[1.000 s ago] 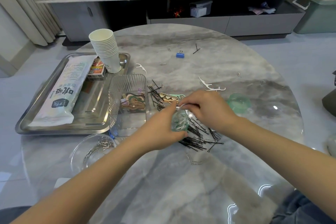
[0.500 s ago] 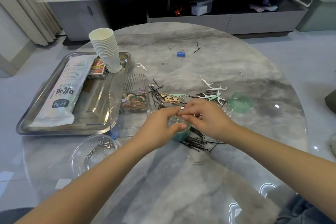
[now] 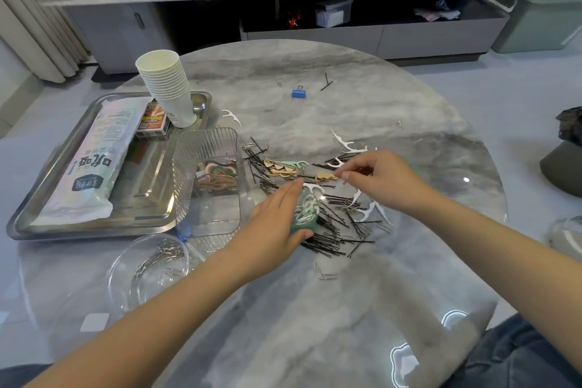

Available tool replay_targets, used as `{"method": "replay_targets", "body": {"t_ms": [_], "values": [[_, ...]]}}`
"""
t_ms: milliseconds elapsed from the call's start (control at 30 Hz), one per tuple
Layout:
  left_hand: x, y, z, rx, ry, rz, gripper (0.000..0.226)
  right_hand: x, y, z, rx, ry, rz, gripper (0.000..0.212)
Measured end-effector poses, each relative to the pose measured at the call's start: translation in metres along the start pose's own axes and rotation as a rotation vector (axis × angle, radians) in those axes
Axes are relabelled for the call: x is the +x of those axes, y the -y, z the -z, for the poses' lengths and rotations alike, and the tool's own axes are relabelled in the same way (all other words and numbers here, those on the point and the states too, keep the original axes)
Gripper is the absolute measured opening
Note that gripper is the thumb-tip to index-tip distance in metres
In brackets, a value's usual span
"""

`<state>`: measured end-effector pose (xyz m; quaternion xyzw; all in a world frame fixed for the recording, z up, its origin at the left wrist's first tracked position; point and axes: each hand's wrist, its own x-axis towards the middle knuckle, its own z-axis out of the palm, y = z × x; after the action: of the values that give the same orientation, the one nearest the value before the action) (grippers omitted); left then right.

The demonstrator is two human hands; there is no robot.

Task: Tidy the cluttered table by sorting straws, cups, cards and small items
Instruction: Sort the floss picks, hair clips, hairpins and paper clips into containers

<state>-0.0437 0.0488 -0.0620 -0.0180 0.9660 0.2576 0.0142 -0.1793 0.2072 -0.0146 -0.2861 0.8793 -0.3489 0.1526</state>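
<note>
My left hand [image 3: 274,224] grips a small green container [image 3: 305,217] stuffed with white floss picks, held low over the table [image 3: 315,309]. My right hand [image 3: 382,181] is just right of it, thumb and forefinger pinching at a white floss pick [image 3: 336,164] beside a beige clip [image 3: 326,177]. A heap of black hairpins [image 3: 337,230] lies under and between both hands. More floss picks [image 3: 346,145] are scattered around it.
A clear ribbed box [image 3: 206,217] holding coloured clips stands left of the pile. The steel tray [image 3: 104,224] behind it carries a straw pack [image 3: 91,167], a card box [image 3: 153,123] and stacked paper cups [image 3: 167,85]. A glass bowl [image 3: 126,274] of paper clips sits front left; a blue binder clip [image 3: 298,93] lies farther back.
My right hand has left the green container and reached right and back to the scattered floss picks. My left hand still holds the container, now tilted toward the right.
</note>
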Motion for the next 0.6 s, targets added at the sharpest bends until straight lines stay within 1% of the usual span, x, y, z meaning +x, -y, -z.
{"method": "replay_targets", "body": {"t_ms": [67, 133, 233, 333, 400, 467, 600], "values": [[0.0, -0.001, 0.002, -0.054, -0.021, 0.012, 0.08, 0.004, -0.011, 0.003, -0.13, 0.037, -0.047, 0.016], [0.001, -0.003, 0.007, -0.107, -0.061, 0.023, 0.081, 0.005, -0.024, 0.004, -0.245, 0.043, -0.086, 0.023], [0.002, -0.007, 0.015, -0.145, -0.138, 0.037, 0.083, 0.006, -0.038, 0.006, -0.347, 0.106, -0.135, 0.033], [0.003, -0.008, 0.019, -0.164, -0.199, 0.045, 0.082, 0.007, -0.052, 0.003, -0.476, 0.221, -0.103, 0.049], [0.003, -0.009, 0.02, -0.175, -0.215, 0.05, 0.081, 0.008, -0.059, 0.0, -0.56, 0.27, -0.024, 0.056], [0.003, -0.009, 0.02, -0.175, -0.222, 0.055, 0.081, 0.01, -0.062, 0.0, -0.586, 0.266, 0.033, 0.051], [0.003, -0.009, 0.019, -0.175, -0.216, 0.071, 0.08, 0.011, -0.06, 0.0, -0.549, 0.203, 0.046, 0.027]]}}
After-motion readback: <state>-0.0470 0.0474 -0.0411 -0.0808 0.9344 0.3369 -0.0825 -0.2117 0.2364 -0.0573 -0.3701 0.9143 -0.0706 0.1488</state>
